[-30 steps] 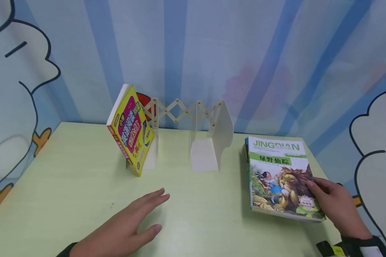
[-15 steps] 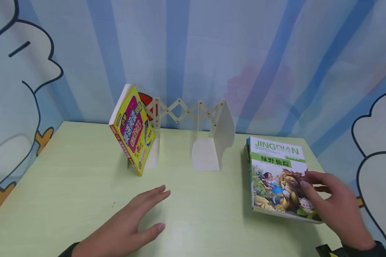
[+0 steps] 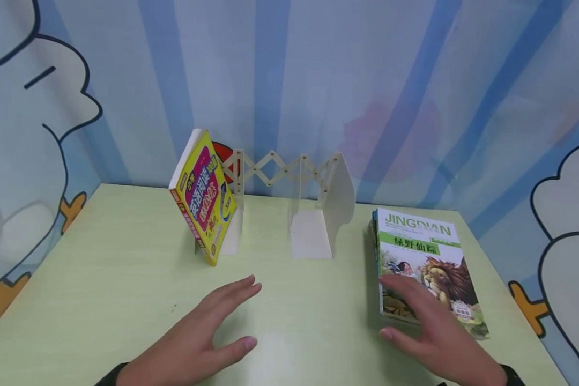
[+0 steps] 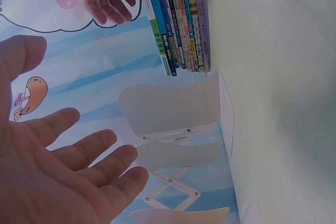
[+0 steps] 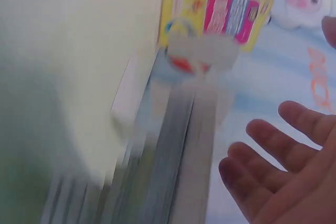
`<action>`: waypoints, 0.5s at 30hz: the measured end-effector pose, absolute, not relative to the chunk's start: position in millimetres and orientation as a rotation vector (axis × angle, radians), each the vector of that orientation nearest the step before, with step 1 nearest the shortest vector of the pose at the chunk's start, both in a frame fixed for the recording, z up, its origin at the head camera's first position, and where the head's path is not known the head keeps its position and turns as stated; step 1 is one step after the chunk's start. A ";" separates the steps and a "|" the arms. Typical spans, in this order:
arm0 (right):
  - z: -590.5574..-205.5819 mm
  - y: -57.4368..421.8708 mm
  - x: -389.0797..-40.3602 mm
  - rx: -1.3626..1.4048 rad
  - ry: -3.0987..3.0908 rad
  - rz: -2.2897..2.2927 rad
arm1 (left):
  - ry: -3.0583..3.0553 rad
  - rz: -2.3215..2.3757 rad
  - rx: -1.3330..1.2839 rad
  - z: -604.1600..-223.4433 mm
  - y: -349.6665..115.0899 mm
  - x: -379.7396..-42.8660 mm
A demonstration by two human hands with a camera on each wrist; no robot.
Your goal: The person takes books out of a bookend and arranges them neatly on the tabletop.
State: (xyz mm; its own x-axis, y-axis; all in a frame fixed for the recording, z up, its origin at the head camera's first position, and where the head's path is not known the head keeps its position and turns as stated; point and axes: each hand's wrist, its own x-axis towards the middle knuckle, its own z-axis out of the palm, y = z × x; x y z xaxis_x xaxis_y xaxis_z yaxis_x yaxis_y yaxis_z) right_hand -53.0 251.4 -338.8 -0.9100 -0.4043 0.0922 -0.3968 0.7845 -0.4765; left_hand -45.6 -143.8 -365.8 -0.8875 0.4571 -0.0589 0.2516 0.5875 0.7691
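My left hand [image 3: 200, 332] is held over the front middle of the table, fingers straight and thumb apart, touching nothing. My right hand [image 3: 436, 332] hovers at the near side of a stack of books [image 3: 427, 241], its fingers extended and overlapping the top cover in the head view. That top book is white and green with a lion picture. Several coloured spines [image 4: 176, 30] show in the left wrist view. At the back stands a white expandable bookend [image 3: 313, 230] with a scissor lattice. A yellow book [image 3: 207, 198] leans at its left end.
The pale green table [image 3: 101, 257] runs back to a blue striped curtain [image 3: 231, 64] with cartoon figures on both sides. Small dark specks [image 3: 174, 307] mark the tabletop left of my left hand.
My right hand has let go of the stack's right edge and moved left across its near end. My left hand stays nearly still. The view has shifted slightly.
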 end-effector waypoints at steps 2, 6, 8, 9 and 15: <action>-340.1 238.6 -51.7 -0.704 2.906 -0.813 | 2.554 1.198 0.588 -365.2 -142.5 -45.6; -343.5 219.1 -50.1 -0.835 2.821 -0.879 | 2.511 1.216 0.604 -363.5 -139.8 -45.3; -346.5 212.9 -49.8 -0.898 2.796 -0.905 | 2.493 1.222 0.606 -363.7 -138.0 -44.6; -347.8 210.5 -50.0 -0.926 2.786 -0.913 | 2.487 1.225 0.608 -363.6 -137.3 -44.4; -354.7 199.7 -50.8 -0.982 2.763 -0.902 | 2.478 1.231 0.629 -362.8 -133.7 -43.9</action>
State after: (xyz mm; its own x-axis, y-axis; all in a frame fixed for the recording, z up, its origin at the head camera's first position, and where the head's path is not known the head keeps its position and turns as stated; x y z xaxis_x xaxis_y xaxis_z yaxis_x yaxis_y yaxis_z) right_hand -50.8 199.7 -354.7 -0.7927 -0.5975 0.1214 -0.5539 0.6226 -0.5528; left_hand -43.9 -133.7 -362.8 -0.8581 0.5081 -0.0734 0.2485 0.5362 0.8067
